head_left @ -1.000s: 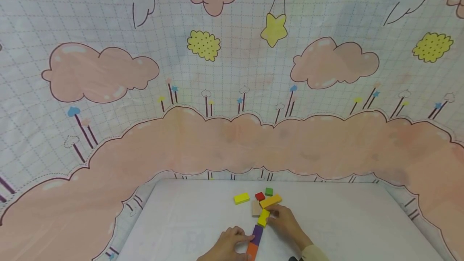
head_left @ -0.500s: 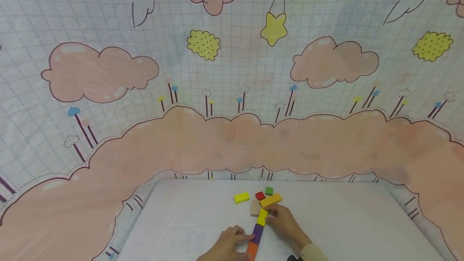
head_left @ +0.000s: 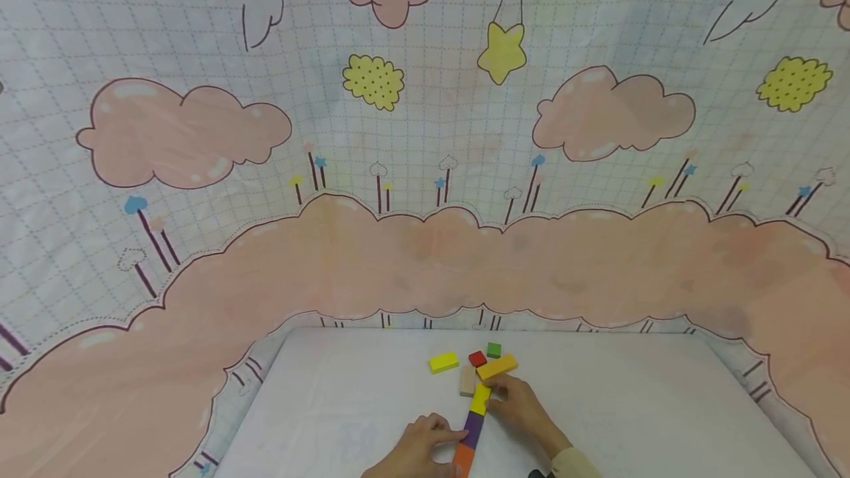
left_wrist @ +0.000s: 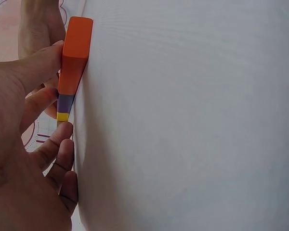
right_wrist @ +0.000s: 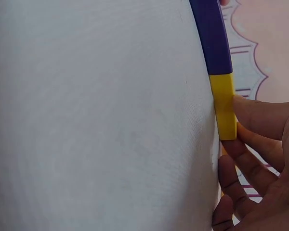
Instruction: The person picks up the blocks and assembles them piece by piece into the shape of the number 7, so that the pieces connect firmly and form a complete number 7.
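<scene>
An orange block (head_left: 464, 457), a purple block (head_left: 474, 428) and a short yellow block (head_left: 480, 397) stand end to end in a line running away from me. My left hand (head_left: 415, 447) lies along the line's left side. Its thumb touches the orange block and its index fingertip is on the purple one. From the right, my right hand (head_left: 521, 408) holds the yellow block, thumb (right_wrist: 260, 115) against its side and index finger at its far end. In the right wrist view the purple and yellow (right_wrist: 225, 108) ends meet.
A plain wooden block (head_left: 468, 380) and a long orange-yellow block (head_left: 497, 366) lie just beyond the line. Farther back are a red block (head_left: 477, 358), a green block (head_left: 494, 350) and another yellow block (head_left: 443, 362). The white table (head_left: 319, 404) ends at a patterned cloth backdrop (head_left: 531, 264).
My right hand has turned the short yellow block slightly and brought it nearer, in line with the purple one. The left hand has stayed in place.
</scene>
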Demonstrator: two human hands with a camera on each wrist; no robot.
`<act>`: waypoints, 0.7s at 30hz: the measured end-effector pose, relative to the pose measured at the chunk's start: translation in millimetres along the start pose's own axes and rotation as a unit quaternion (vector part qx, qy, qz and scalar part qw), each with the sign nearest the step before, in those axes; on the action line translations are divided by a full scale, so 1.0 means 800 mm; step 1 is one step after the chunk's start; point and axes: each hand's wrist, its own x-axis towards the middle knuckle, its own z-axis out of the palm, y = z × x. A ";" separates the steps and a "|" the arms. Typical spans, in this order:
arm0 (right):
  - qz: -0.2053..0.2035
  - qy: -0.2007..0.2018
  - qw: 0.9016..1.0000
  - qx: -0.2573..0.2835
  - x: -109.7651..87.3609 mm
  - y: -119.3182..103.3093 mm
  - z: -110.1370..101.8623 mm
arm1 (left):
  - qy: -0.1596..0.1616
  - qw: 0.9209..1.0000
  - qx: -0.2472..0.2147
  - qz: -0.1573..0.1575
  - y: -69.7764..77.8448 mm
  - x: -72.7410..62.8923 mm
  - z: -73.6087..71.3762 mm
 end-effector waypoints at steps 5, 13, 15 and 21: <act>0.000 -0.001 1.000 -0.004 -0.001 -0.001 0.000 | 0.003 1.000 0.005 0.010 0.001 -0.001 0.000; -0.022 -0.007 1.000 -0.012 -0.004 0.001 -0.003 | 0.008 0.999 0.029 0.033 -0.001 -0.004 0.001; -0.020 -0.008 1.000 -0.012 -0.005 0.001 -0.003 | 0.010 0.998 0.040 0.039 -0.001 -0.005 0.001; -0.021 -0.007 1.000 -0.014 -0.005 0.002 -0.003 | 0.015 0.998 0.051 0.041 0.001 -0.008 0.002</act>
